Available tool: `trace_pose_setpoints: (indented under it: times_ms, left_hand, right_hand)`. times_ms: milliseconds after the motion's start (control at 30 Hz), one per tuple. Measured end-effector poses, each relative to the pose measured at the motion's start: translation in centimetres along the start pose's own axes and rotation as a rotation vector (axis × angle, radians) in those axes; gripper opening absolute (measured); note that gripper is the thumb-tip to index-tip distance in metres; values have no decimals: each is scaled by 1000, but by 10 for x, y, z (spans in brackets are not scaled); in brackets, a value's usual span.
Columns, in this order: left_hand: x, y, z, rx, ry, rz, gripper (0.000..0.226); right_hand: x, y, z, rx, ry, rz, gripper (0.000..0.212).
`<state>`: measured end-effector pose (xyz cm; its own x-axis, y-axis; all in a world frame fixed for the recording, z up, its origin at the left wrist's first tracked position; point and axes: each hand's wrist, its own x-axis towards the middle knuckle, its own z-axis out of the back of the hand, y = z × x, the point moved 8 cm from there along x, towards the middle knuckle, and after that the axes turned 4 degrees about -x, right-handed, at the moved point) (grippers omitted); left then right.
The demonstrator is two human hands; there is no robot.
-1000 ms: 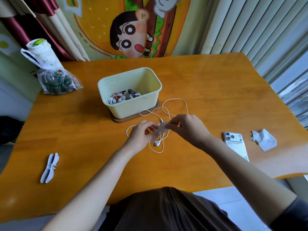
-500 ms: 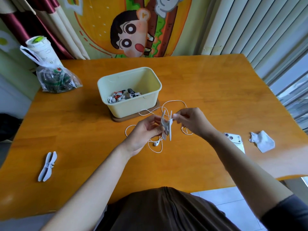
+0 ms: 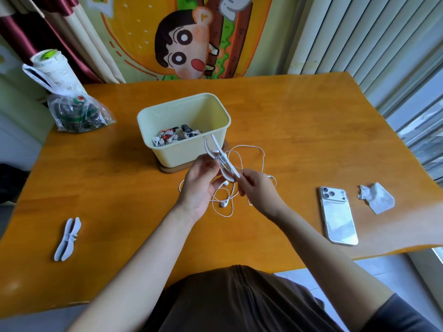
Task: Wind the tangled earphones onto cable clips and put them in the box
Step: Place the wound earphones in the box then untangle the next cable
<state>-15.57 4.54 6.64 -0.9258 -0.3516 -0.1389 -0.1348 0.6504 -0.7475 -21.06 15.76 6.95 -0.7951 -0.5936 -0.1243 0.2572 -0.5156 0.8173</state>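
Wound sets [image 3: 172, 137] lay in the box [image 3: 184, 104]. The left hand [image 3: 199, 185] had fingers [image 3: 212, 168] clamped on a clip [image 3: 221, 159], and the right hand [image 3: 254, 188] pinched the loose earphones [image 3: 249, 147]. The winding looked barely begun.

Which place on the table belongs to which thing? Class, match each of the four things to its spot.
Things:
1. spare cable clip
2. phone
3. plastic bag
4. box

Places:
a. far left corner of the table
b. centre, standing on a brown base
c. near the left front edge, lying flat
d. right side, back facing up

Pairs: 1-c, 2-d, 3-a, 4-b
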Motion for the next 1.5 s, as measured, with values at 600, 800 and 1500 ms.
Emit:
trace_pose_setpoints:
  times_ms: [600,800,1500]
  left_hand:
    - [7,5,32,1049,97,32,9]
    - [-3,9,9,985,325,179,15]
    - [5,-7,-4,-173,122,111,43]
  right_hand:
    - [1,28,26,-332,128,133,22]
    - [15,29,49,-316,96,142,11]
    - [1,-3,-5,439,45,-112,29]
